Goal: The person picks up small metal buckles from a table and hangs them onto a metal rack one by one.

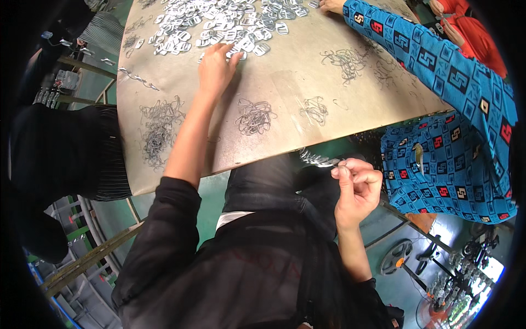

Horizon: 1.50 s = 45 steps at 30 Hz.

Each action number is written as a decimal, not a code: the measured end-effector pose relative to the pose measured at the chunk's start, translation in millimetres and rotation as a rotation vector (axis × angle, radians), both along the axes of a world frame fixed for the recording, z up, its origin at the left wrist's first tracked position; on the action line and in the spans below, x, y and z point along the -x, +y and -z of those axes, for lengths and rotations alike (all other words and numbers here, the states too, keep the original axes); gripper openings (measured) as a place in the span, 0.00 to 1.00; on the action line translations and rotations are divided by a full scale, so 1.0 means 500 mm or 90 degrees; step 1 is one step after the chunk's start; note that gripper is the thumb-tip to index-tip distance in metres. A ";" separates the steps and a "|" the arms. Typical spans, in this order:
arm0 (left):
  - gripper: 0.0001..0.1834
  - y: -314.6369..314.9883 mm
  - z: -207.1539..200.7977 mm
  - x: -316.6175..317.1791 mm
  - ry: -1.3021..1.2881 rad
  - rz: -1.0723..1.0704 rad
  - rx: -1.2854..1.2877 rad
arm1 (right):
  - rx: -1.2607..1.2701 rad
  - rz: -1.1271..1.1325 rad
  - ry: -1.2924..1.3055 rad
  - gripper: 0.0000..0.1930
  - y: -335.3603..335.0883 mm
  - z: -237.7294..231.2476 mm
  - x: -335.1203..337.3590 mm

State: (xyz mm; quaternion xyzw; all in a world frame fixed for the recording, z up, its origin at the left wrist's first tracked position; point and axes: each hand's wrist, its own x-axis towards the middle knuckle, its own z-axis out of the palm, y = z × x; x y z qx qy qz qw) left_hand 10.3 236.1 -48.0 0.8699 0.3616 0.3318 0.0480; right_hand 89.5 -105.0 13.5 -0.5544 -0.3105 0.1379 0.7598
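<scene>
Silvery flat metal buckle pieces (224,24) lie heaped at the upper centre of the frame, on a worn tan board tabletop (296,77). Left hand (216,68) reaches up the board to the near edge of that heap; palm down, fingers spread loosely, fingertips (233,55) touching the nearest pieces. Whether any piece is actually pinched, cannot tell.

Right hand (356,189) is held off the table's near edge, centre right of the frame, above the lap. Fingers curled in, thumb and forefinger pinched on the end of a short strung row of silvery buckle pieces (316,159), which sticks out to the left toward the table edge.

Thin grey wire clips sit in loose tangles on the board: one pile (255,116) at centre, just right of the left forearm; a larger pile (156,131) toward the left edge.

Upper right of the frame: another person's arm in a blue patterned sleeve (438,66) stretches across the board's far corner toward the heap.
</scene>
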 end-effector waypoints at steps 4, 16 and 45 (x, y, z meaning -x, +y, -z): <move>0.15 0.036 0.026 -0.016 0.092 -0.010 0.002 | 0.017 -0.016 -0.021 0.12 0.011 0.019 -0.011; 0.17 -0.095 -0.092 -0.032 -0.108 0.136 0.577 | 0.027 0.000 -0.026 0.10 0.001 0.024 -0.017; 0.05 -0.421 -0.077 -0.027 -0.240 0.484 0.685 | 0.153 0.094 -0.115 0.05 -0.008 0.096 -0.110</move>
